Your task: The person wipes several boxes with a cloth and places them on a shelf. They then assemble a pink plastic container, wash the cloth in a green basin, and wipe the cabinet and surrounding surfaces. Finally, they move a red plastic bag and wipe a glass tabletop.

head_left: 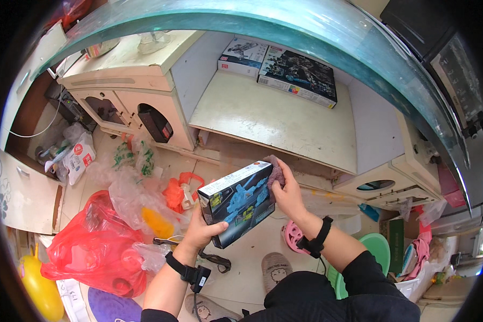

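Glass tabletop (284,20) ahead; left hand (201,228) clasps the slanting toy-kit box (244,201) lower-left, right hand (290,196) pinches cloth (276,170) against its upper-right end.

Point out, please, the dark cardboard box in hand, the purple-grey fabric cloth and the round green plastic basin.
Dark cardboard box (240,204): head view, on its printed broad face.
Purple-grey fabric cloth (274,167): head view, on its upper part.
Round green plastic basin (378,254): head view, on its bare surface.
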The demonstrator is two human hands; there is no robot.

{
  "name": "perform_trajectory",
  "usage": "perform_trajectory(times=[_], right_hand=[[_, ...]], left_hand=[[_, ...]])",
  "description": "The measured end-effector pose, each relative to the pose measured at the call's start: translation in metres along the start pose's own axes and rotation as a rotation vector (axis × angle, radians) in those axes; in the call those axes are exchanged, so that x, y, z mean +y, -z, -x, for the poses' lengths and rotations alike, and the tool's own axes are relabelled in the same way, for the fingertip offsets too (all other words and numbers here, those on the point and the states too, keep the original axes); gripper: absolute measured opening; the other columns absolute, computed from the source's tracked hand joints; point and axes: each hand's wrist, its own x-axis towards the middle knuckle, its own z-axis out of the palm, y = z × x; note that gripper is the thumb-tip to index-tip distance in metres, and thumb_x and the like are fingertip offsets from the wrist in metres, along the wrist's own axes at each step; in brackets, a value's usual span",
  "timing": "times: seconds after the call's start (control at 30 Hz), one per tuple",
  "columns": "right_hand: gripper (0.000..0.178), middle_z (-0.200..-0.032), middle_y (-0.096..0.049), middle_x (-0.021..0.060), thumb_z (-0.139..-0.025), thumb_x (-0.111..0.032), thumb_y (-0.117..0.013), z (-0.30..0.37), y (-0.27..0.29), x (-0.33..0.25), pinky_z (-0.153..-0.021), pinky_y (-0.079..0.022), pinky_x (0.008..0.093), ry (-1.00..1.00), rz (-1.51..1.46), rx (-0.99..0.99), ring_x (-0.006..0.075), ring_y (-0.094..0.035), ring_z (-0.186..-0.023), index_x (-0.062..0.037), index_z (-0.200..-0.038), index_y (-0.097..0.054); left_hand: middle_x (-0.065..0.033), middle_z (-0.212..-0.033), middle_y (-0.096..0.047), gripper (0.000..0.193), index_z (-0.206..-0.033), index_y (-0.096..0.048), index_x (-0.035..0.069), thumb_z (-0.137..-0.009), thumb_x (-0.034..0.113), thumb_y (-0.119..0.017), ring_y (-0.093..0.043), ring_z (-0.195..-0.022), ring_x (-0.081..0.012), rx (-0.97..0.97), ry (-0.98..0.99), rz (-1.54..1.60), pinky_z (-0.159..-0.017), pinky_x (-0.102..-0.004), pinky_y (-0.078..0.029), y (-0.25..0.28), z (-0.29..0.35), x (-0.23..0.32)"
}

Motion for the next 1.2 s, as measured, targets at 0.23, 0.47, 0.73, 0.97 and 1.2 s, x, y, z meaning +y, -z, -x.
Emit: perform_trajectory(times=[0.23, 0.47, 0.73, 0.97, 1.2], right_hand=[[0.049, -0.098, -0.063, 0.0090, -0.077, -0.002, -0.051, 0.021, 0.046, -0.009, -0.077, -0.049, 0.0277, -0.671, 0.064, -0.503, 0.0159, -0.060, -0.089, -0.0018, -0.125, -0.052], [0.050, -0.115, -0.058, 0.0148, -0.094, -0.033, -0.042, 0.014, 0.073, -0.044, -0.085, -0.051, 0.0332, -0.577, -0.459, -0.608, 0.0197, -0.061, -0.098, -0.0040, -0.135, -0.042], [0.053, -0.105, -0.061, 0.0161, -0.093, -0.038, -0.057, -0.004, 0.017, -0.086, -0.070, -0.052, 0.0381, -0.644, -0.805, -0.478, 0.0267, -0.063, -0.082, -0.0035, -0.130, -0.043], [0.053, -0.105, -0.066, 0.0150, -0.095, -0.047, -0.046, -0.143, 0.043, -0.101, -0.069, -0.052, 0.0366, -0.718, -0.937, -0.486, 0.0255, -0.064, -0.081, -0.0032, -0.123, -0.053], [0.056, -0.095, -0.065, 0.0166, -0.088, -0.049, -0.062, -0.328, 0.017, -0.095, -0.065, -0.053, 0.0418, -0.370, -0.110, -0.222, 0.0320, -0.065, -0.081, -0.0028, -0.118, -0.054]], left_hand=[[-0.0112, -0.132, -0.050, 0.084, -0.139, -0.037, 0.005, -0.064, 0.008, -0.074, -0.051, -0.121, -0.0279, 0.130, -0.036, 0.306, -0.103, -0.0420, -0.042, 0.012, -0.006, 0.003], [-0.0135, -0.130, -0.054, 0.068, -0.136, -0.039, 0.002, -0.075, 0.013, -0.066, -0.054, -0.119, -0.0293, 0.108, -0.058, 0.621, -0.104, -0.0431, -0.043, -0.006, -0.026, 0.021], [-0.0099, -0.126, -0.053, 0.070, -0.135, -0.038, 0.005, -0.079, 0.017, -0.077, -0.054, -0.114, -0.0213, 0.139, -0.284, 0.526, -0.097, -0.0374, -0.046, -0.083, -0.065, 0.026], [-0.0251, -0.148, -0.026, 0.118, -0.150, 0.005, 0.008, -0.075, 0.039, -0.081, -0.019, -0.142, -0.0309, 0.226, 0.029, 0.250, -0.113, -0.0460, -0.018, -0.077, -0.060, 0.042], [-0.0141, -0.135, -0.047, 0.099, -0.148, -0.014, 0.006, -0.077, 0.030, -0.079, -0.041, -0.128, -0.0258, 0.308, 0.138, -0.008, -0.104, -0.0511, -0.031, -0.031, 0.000, 0.042]])
